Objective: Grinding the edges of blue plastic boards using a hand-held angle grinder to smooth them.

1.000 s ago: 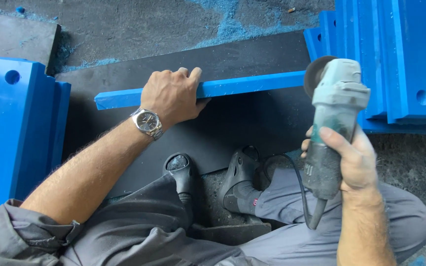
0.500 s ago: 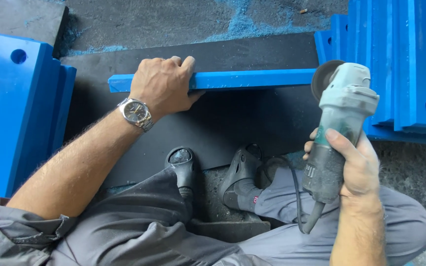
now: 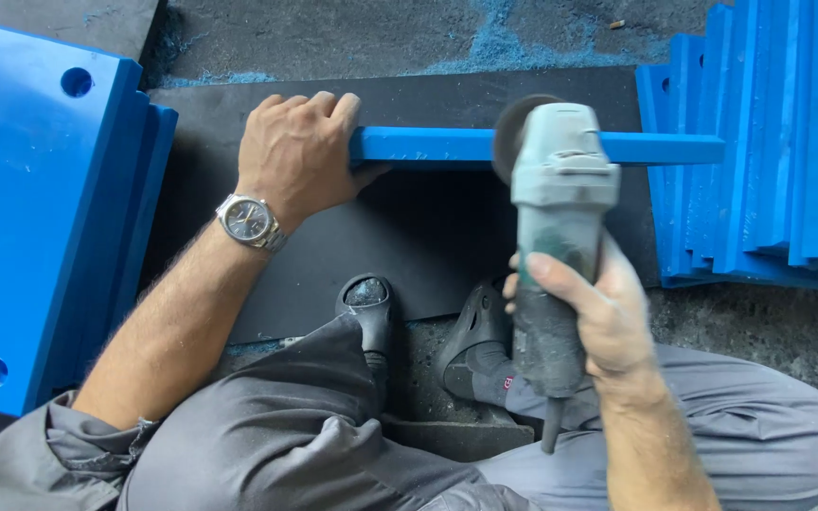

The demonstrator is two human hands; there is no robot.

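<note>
Bar [image 3: 447, 147], blue plastic, long, flat, on black mat [image 3: 409, 246]; left hand [image 3: 297, 151] clamped over 9 o'clock end; right hand [image 3: 598, 312] closed around grey grinder [image 3: 556, 237]; disc [image 3: 508, 137] at bar's edge.

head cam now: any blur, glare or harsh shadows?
Head view: light is soft and even, with no glare or hard shadows. The grey-green angle grinder in the right hand is slightly motion-blurred, and its dark disc looks smeared. The left hand on the long blue plastic bar and the silver wristwatch are sharp.
</note>
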